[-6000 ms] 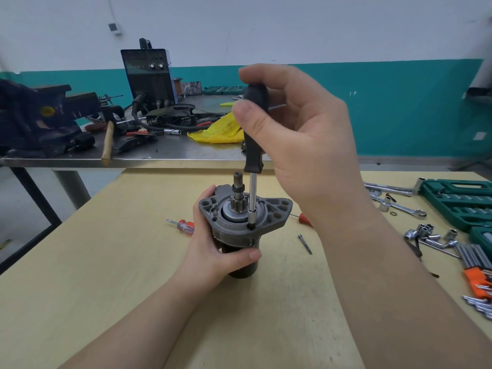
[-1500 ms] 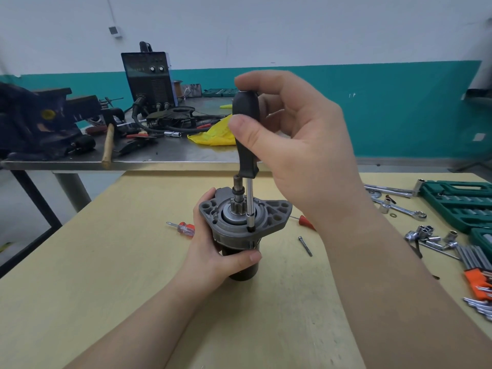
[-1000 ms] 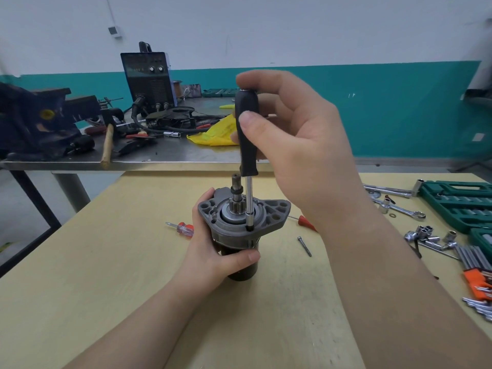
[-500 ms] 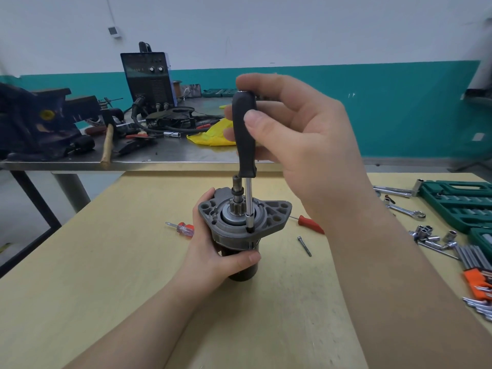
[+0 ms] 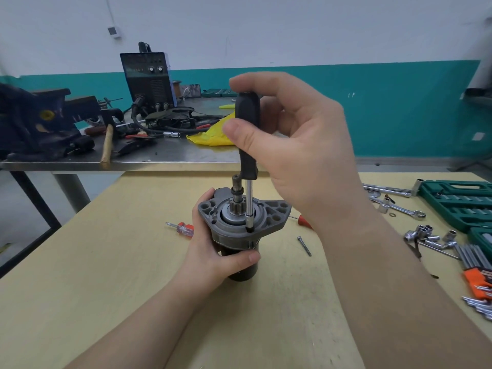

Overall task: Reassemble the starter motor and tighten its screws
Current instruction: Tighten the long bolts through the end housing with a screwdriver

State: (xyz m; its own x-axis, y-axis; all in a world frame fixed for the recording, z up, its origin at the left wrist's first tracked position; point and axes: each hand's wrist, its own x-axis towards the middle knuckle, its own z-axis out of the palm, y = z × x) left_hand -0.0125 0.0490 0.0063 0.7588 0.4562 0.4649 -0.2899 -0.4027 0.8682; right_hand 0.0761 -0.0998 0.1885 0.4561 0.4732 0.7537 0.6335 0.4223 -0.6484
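The starter motor point(image 5: 271, 213) stands upright on the wooden table point(image 5: 106, 275), grey flanged housing and pinion shaft on top, black body below. My left hand point(image 5: 213, 259) grips its body from the left, thumb across the front. My right hand point(image 5: 295, 145) holds the black handle of a screwdriver point(image 5: 247, 123) upright, thumb and fingers pinching it. Its steel shaft runs down to a screw hole at the front of the flange. A loose long screw point(image 5: 304, 245) lies on the table to the motor's right.
A small red-handled screwdriver point(image 5: 182, 228) lies left of the motor, another red handle point(image 5: 303, 221) behind my right wrist. Wrenches point(image 5: 399, 209), sockets point(image 5: 426, 235), hex keys point(image 5: 476, 265) and green tool cases point(image 5: 458, 201) fill the right side. A steel bench point(image 5: 159, 155) with a welder stands behind.
My right thumb and fingers have shifted round the screwdriver handle, turning it in place. The motor and my left hand have stayed put.
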